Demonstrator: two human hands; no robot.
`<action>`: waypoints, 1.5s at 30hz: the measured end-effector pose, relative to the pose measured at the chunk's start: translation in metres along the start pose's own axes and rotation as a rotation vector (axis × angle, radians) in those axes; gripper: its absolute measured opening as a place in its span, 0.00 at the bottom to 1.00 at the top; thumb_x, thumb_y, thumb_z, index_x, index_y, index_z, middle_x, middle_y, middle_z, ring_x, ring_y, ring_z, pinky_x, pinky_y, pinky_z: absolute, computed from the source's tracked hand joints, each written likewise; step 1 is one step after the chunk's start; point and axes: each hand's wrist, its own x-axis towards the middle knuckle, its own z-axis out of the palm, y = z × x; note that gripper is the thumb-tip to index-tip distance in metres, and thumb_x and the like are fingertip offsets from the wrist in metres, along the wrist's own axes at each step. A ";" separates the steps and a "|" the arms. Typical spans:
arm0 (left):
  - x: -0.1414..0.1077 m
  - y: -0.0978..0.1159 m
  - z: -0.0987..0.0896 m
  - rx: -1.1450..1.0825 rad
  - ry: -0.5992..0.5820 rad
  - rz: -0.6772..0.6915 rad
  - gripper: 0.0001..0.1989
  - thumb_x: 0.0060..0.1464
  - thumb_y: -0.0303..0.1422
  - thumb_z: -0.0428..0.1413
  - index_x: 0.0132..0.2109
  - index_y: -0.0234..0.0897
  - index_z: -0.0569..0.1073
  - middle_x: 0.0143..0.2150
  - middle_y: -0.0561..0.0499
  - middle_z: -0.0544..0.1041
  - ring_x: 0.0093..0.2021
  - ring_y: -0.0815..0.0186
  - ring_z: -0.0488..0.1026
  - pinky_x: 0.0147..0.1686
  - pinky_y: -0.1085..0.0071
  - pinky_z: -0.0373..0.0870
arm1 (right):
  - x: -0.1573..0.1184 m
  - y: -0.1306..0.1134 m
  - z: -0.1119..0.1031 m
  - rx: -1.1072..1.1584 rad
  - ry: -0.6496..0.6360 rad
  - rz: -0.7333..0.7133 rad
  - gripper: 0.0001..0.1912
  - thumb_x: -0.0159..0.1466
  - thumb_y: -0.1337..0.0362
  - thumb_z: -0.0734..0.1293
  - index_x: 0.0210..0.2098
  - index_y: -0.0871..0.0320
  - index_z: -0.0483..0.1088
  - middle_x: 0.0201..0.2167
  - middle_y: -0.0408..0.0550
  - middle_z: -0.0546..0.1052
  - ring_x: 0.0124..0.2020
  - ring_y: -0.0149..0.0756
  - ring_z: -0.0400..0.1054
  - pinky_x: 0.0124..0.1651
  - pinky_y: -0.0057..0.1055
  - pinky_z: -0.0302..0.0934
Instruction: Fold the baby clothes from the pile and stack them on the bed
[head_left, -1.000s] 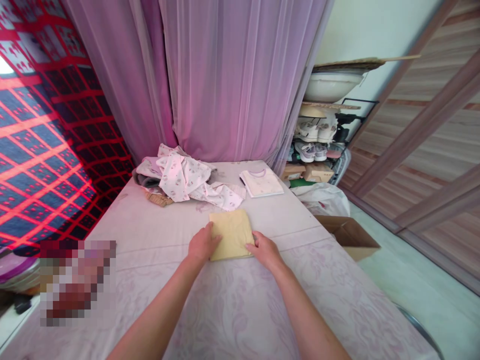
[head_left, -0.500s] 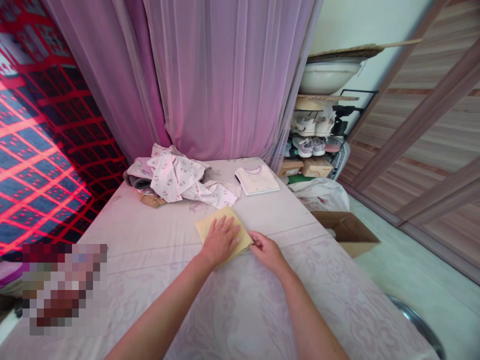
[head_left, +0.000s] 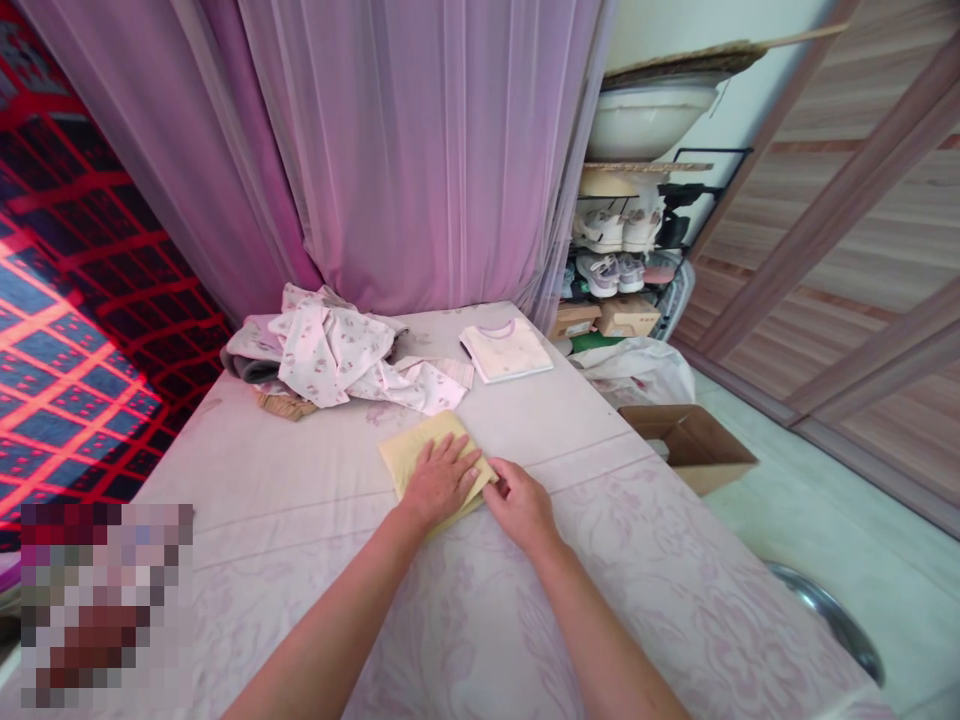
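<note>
A folded yellow garment (head_left: 409, 440) lies flat on the bed (head_left: 300, 560); its exact kind does not show. My left hand (head_left: 441, 480) rests palm down on top of it with the fingers stretched out. At the garment's right corner, my right hand (head_left: 523, 500) pinches the edge between thumb and fingers. Farther back on the bed is a folded white shirt (head_left: 510, 352) with a purple collar. To its left sits a loose heap of printed clothes (head_left: 337, 350), pink-white with small figures, over some darker and tan cloth.
Purple curtains (head_left: 420, 150) hang behind the bed. Right of the bed stand a shoe rack (head_left: 622, 270), a white plastic bag (head_left: 637, 370), an open cardboard box (head_left: 697, 450) and a metal basin (head_left: 832, 610). A blurred-out patch (head_left: 105, 600) covers the bed's left front.
My right fingers have shifted slightly onto the yellow garment's right corner, whose edge looks a little raised. My left hand stays flat on it. The whole view has turned slightly.
</note>
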 end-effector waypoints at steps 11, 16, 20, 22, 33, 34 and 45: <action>-0.001 -0.001 0.006 0.063 0.067 0.026 0.27 0.62 0.51 0.36 0.63 0.49 0.61 0.67 0.50 0.57 0.67 0.55 0.49 0.63 0.49 0.46 | -0.002 0.002 -0.003 -0.124 0.018 -0.025 0.10 0.61 0.68 0.59 0.37 0.54 0.71 0.29 0.43 0.77 0.31 0.31 0.69 0.34 0.25 0.55; -0.002 -0.003 0.010 0.091 0.067 0.065 0.33 0.57 0.57 0.39 0.64 0.47 0.59 0.68 0.47 0.55 0.67 0.51 0.49 0.63 0.47 0.45 | -0.002 0.007 -0.011 -0.159 -0.015 -0.041 0.10 0.59 0.70 0.59 0.32 0.53 0.71 0.28 0.42 0.76 0.32 0.32 0.68 0.36 0.26 0.56; -0.003 0.001 0.009 0.076 0.049 0.056 0.34 0.56 0.58 0.41 0.64 0.47 0.59 0.68 0.47 0.55 0.68 0.51 0.48 0.63 0.46 0.43 | -0.001 0.014 -0.011 -0.099 0.025 -0.134 0.14 0.60 0.71 0.57 0.35 0.54 0.73 0.35 0.46 0.77 0.39 0.33 0.69 0.43 0.28 0.60; -0.002 0.001 0.005 0.051 0.030 0.040 0.35 0.56 0.57 0.43 0.65 0.45 0.57 0.68 0.46 0.54 0.68 0.52 0.46 0.64 0.46 0.41 | -0.002 0.014 -0.008 -0.089 0.070 -0.206 0.17 0.62 0.70 0.56 0.44 0.57 0.72 0.46 0.50 0.75 0.48 0.35 0.67 0.52 0.31 0.59; 0.031 -0.042 -0.029 -0.055 -0.098 -0.021 0.25 0.63 0.39 0.40 0.65 0.38 0.58 0.68 0.47 0.54 0.68 0.59 0.46 0.65 0.57 0.46 | -0.008 0.002 -0.002 -0.289 -0.197 -0.210 0.23 0.67 0.62 0.56 0.61 0.54 0.61 0.61 0.49 0.64 0.64 0.39 0.53 0.64 0.45 0.43; 0.034 -0.043 -0.027 -0.025 -0.092 -0.028 0.26 0.63 0.40 0.40 0.65 0.38 0.58 0.68 0.46 0.53 0.68 0.58 0.46 0.64 0.55 0.45 | -0.008 0.001 -0.002 -0.294 -0.196 -0.205 0.22 0.67 0.61 0.56 0.60 0.54 0.62 0.61 0.49 0.64 0.63 0.40 0.53 0.64 0.45 0.44; 0.034 -0.041 -0.012 0.072 0.042 -0.056 0.25 0.62 0.43 0.41 0.64 0.41 0.59 0.67 0.49 0.58 0.66 0.55 0.52 0.63 0.52 0.47 | -0.008 0.011 0.002 -0.248 -0.073 -0.219 0.18 0.67 0.63 0.56 0.51 0.54 0.71 0.53 0.49 0.73 0.58 0.40 0.62 0.61 0.44 0.50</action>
